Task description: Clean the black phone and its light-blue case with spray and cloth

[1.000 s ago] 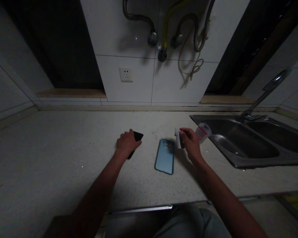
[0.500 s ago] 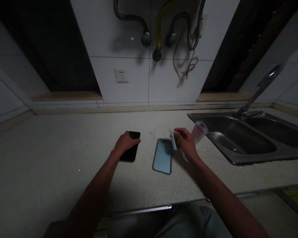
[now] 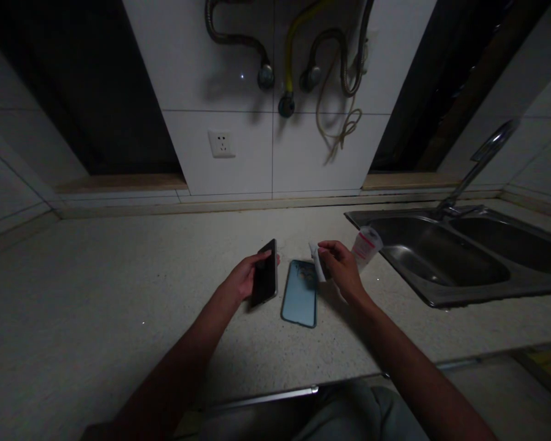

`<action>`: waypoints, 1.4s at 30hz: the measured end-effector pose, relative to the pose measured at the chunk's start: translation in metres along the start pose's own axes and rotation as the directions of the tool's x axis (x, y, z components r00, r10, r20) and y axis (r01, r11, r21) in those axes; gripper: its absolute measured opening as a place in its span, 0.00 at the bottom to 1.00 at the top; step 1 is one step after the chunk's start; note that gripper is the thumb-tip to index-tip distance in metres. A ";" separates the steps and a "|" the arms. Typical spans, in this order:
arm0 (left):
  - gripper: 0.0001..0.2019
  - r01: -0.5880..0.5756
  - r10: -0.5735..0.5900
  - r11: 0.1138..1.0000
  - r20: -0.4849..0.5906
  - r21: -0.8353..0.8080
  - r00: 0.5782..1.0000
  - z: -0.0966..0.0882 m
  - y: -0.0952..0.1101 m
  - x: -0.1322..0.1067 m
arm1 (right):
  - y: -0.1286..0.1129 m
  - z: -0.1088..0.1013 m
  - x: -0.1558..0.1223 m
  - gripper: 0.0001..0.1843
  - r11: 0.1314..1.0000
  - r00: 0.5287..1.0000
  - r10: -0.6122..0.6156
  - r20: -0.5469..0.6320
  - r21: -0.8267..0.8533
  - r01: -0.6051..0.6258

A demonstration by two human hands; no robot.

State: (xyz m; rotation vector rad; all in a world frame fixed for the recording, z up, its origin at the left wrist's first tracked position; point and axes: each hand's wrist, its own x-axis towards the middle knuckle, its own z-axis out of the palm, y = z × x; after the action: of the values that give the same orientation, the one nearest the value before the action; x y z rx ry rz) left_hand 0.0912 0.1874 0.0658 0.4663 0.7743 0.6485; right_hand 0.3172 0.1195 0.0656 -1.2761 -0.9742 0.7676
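My left hand is closed around a dark smartphone, thumb across its screen side and fingertips showing at its far edge. The phone is tilted up on its side above the counter. My right hand pinches a folded white piece, which looks like a tissue or wipe. Between the hands a light blue phone case lies flat on the counter, its camera cutouts toward the wall. Just beyond my right hand is a clear plastic cup with red markings, partly hidden by the hand.
A steel double sink with a curved faucet is set into the counter on the right. On the tiled wall are a power socket, hoses with valves and a tied cord.
My left hand has lifted the phone off the counter, moved it right toward the case and tipped it on its side. My right hand stays nearly where it was, still holding the white piece.
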 end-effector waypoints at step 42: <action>0.33 0.042 0.024 0.959 0.229 -0.281 0.973 0.033 -0.063 0.010 | -0.006 0.004 -0.023 0.12 0.556 0.315 -0.452 0.835 -0.012 0.831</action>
State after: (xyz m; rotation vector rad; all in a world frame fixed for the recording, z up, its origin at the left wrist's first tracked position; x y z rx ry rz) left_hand 0.1440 0.1444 0.0438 0.2678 0.4533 0.6718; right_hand 0.3041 0.0994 0.0675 -0.6884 -2.3576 0.3560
